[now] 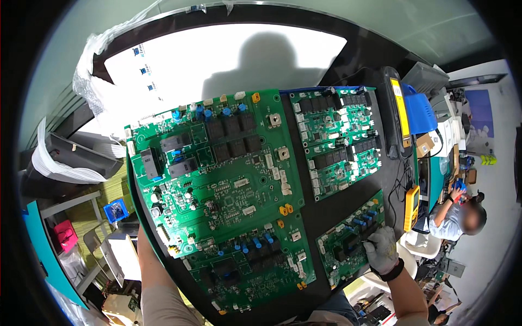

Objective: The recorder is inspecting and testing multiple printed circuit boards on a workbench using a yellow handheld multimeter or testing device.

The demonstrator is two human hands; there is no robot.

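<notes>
My right hand (383,253), in a grey glove with a dark wrist band, is closed on the right edge of a small green circuit board (329,255). Its fingers lie over the board's dark components. That board rests tilted at the lower right of a black work surface (321,217). A large green circuit board (217,176) with blue and black parts fills the left, above another green board (272,285). Joined small boards (340,142) lie at the upper right. My left forearm (147,258) passes under the surface's left edge, which hides the hand.
A yellow handheld meter (411,209) and a black-and-yellow device (399,111) stand along the right side, with dark cables (401,179) between them. A sunlit white sheet (179,65) lies beyond the boards. A person (454,220) works at far right. A blue bin (116,211) is at left.
</notes>
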